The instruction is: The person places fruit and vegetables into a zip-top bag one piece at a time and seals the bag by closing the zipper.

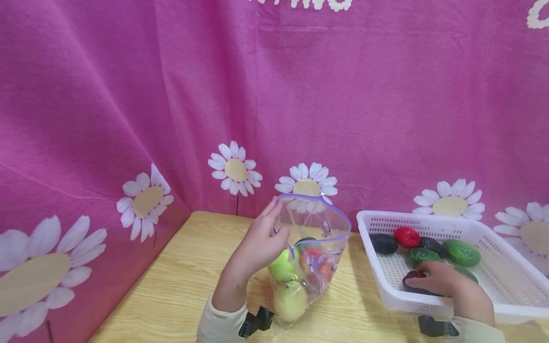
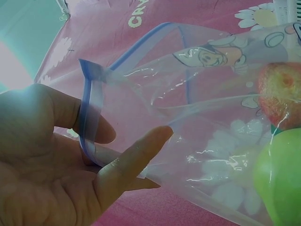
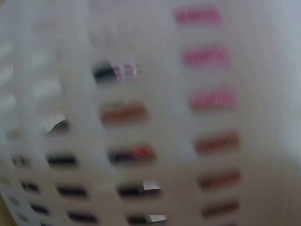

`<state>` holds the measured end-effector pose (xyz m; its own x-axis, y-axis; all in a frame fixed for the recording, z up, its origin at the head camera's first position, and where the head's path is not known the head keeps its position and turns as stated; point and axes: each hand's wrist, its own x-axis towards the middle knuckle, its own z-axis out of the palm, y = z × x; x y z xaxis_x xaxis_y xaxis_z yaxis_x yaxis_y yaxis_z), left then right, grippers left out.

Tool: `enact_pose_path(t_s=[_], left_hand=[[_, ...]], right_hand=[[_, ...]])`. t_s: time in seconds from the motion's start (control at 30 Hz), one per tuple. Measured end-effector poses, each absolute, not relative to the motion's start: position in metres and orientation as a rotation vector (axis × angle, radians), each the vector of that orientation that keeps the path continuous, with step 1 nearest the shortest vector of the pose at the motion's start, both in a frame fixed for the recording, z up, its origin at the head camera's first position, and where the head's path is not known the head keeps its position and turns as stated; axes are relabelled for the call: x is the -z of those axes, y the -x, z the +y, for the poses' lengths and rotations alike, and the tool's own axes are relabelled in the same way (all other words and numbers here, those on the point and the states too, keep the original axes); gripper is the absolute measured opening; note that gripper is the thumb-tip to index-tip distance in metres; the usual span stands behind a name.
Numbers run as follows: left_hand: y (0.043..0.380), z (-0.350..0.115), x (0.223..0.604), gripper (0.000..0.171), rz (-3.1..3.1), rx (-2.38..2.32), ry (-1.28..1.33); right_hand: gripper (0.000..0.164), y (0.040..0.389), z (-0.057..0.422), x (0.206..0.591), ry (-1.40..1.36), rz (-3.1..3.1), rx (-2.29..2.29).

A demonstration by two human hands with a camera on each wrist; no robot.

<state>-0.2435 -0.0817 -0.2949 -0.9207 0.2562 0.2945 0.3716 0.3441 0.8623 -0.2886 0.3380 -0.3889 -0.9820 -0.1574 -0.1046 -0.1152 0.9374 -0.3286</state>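
My left hand (image 1: pixel 259 240) holds the purple-rimmed edge of a clear zip bag (image 1: pixel 274 228), which stands with its mouth open. In the left wrist view the thumb and fingers lie on both sides of the blue-looking rim. Inside the bag are a green fruit (image 1: pixel 283 267), a yellow-green fruit (image 1: pixel 290 301), reddish fruit (image 1: pixel 315 264) and a dark green piece partly hidden at the back. Over in the white basket (image 1: pixel 379 281), my right hand (image 1: pixel 443 278) grips a dark purple oval fruit (image 1: pixel 411 282). The right wrist view shows only the blurred slotted basket wall (image 3: pixel 164 117).
Also in the basket lie a red wrinkled piece (image 1: pixel 407 237), a black oval piece (image 1: pixel 383 243), another dark one (image 1: pixel 433 246) and several green ones (image 1: pixel 463 253). Behind the wooden table (image 1: pixel 206 252) hangs a pink cloth (image 1: pixel 364 95) with daisies.
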Motion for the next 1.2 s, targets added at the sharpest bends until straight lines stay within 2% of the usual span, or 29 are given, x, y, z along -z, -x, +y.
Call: enact_pose_path(t_s=[0.17,0.5,0.67,0.97,1.2], left_hand=[[0.243,-0.082,0.295,0.065,-2.498,1.643,0.579],[0.242,-0.079,0.294,0.065,-2.506,1.623,0.593],[0.242,-0.078,0.295,0.065,-2.493,1.625,0.597],[0.245,-0.078,0.297,0.065,-2.478,1.595,0.598],[0.245,-0.078,0.297,0.065,-2.482,1.581,0.608]], right_hand=[[0.042,0.29,0.323,0.388,0.223,2.915,0.495],[0.038,0.289,0.311,0.386,0.234,2.872,0.542],[0.052,0.294,0.309,0.382,0.243,2.955,0.531],[0.052,0.285,0.302,0.36,0.386,3.17,0.615],[0.054,0.269,0.28,0.337,0.606,3.437,0.859]])
